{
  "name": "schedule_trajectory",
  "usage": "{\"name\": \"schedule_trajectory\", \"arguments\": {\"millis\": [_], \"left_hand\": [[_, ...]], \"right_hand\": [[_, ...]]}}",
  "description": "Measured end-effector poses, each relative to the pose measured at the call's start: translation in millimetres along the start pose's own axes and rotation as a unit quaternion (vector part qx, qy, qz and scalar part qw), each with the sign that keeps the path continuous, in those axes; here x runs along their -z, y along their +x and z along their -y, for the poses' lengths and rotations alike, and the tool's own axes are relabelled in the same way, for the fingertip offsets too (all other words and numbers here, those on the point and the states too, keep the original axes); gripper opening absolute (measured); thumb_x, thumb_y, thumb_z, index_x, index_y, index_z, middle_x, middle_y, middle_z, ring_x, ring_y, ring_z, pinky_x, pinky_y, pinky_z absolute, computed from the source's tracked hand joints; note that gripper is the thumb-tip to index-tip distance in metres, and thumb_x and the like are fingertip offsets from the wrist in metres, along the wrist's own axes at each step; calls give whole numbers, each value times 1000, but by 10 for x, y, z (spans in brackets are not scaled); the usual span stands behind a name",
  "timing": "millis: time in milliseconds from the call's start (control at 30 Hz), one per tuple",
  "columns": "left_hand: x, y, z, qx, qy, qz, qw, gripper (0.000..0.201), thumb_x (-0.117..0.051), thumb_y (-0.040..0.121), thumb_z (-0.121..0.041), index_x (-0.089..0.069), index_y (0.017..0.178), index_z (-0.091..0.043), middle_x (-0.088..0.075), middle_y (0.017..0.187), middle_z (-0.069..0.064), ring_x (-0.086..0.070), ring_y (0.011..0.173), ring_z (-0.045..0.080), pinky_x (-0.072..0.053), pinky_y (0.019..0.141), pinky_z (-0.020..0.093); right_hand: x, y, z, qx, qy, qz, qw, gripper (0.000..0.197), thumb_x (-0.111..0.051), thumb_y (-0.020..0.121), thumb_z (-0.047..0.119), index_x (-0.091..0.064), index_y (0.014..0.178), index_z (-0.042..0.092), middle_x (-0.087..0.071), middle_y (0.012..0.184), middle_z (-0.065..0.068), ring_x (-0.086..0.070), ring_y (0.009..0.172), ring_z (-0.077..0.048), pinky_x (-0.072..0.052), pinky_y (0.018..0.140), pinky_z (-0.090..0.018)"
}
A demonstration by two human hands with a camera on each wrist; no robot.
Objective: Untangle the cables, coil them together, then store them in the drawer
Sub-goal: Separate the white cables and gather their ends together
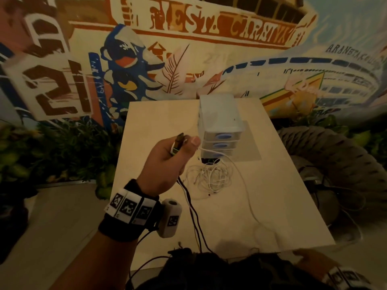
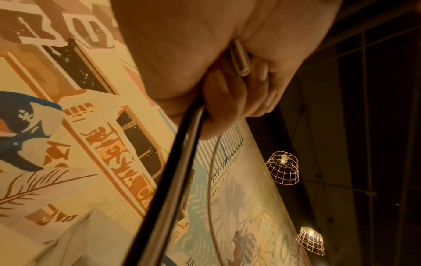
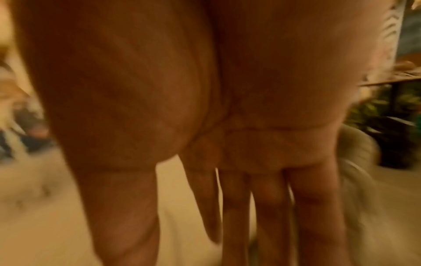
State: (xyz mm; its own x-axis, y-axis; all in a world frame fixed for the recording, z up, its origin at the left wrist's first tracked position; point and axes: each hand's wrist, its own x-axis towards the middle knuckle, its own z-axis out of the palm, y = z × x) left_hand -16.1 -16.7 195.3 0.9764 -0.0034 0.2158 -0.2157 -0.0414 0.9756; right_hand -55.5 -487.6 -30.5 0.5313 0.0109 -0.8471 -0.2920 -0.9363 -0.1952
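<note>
Mid-frame, your left hand [image 1: 167,158] pinches gathered black and white cable ends [image 1: 178,144], untangling the loose white cable heap [image 1: 211,176] on the pale tabletop [image 1: 272,185]; your right hand [image 3: 250,144], fingers straight, should next take the trailing strands.

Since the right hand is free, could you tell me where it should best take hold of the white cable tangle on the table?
Judging by its pose, grip the white cable tangle at its near right edge, coming from the right with the open right hand. There the loose white strand trails off toward the table edge, clear of the drawer unit behind and the left hand holding the plug ends.

"21" and "ARANETA" on wall mural [image 1: 188,59]
</note>
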Motion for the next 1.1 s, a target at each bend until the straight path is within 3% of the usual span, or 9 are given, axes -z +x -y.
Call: {"name": "schedule_trajectory", "arguments": {"millis": [100,233,333,467,600,733,800,933,1100], "left_hand": [[-112,-6,-131,-26,43,50,997,41,-55,96,-44,-53,62,-21,-29,53,-2,-27,47,16,-28,51,27],[-320,42,-230,-24,28,115,993,46,-53,97,-40,-40,64,-11,-29,56,-8,-27,48,15,-28,53,26],[-461,81,-248,-16,-2,144,989,40,-54,97,-37,-46,67,-12,-31,56,-10,-27,45,13,-28,51,24],[-461,125,-255,3,-12,113,994,26,-57,95,-37,-67,78,-20,-34,51,-9,-27,43,15,-28,48,25],[-448,115,-247,-10,57,133,989,34,-62,99,-24,-60,68,-38,-41,53,-13,-37,46,4,-33,51,21],[-545,118,-152,15,61,132,989,40,-65,90,-37,-47,71,-7,-37,55,-9,-36,49,11,-32,54,24],[-572,125,-118,29,38,139,989,40,-66,89,-37,-45,70,-8,-37,56,-10,-35,49,11,-33,54,22],[-599,105,-70,60,-1,131,990,33,-66,88,-36,-47,65,-24,-32,55,-6,-31,46,14,-30,51,27],[-684,135,-57,92,-90,82,988,38,-54,99,-42,-43,65,-28,-23,57,-3,-19,45,14,-24,47,23]], "right_hand": [[692,-593,871,116,-16,-98,988,36,-65,90,50,-57,125,40,-65,118,11,-63,92,-2,-41,67,-7],[1286,-1498,2093,403,82,-304,859,31,-53,94,48,-57,125,48,-65,114,25,-61,105,5,-45,82,-6],[1349,-1823,2804,527,68,-269,803,34,-47,100,43,-60,130,32,-64,122,20,-61,110,4,-47,90,-11],[1317,-1892,3090,516,94,-185,831,48,-38,103,47,-69,106,10,-66,75,5,-60,65,-3,-51,65,-21],[1430,-1879,3020,565,86,-260,778,37,-46,103,39,-66,78,20,-57,66,5,-53,60,-7,-39,60,-18],[1506,-1867,2975,602,92,-290,738,30,-51,103,33,-73,84,23,-65,73,6,-54,61,-8,-42,61,-23],[1566,-1899,2948,615,105,-313,716,31,-50,104,32,-72,85,23,-67,75,6,-59,66,-10,-47,64,-30],[1779,-1925,2816,608,215,-342,684,36,-43,106,21,-69,87,5,-55,57,22,-48,53,1,-36,59,-12],[1828,-1725,2671,556,293,-300,717,32,-38,109,23,-65,98,11,-36,50,0,-30,43,-11,-27,46,-26]]}}
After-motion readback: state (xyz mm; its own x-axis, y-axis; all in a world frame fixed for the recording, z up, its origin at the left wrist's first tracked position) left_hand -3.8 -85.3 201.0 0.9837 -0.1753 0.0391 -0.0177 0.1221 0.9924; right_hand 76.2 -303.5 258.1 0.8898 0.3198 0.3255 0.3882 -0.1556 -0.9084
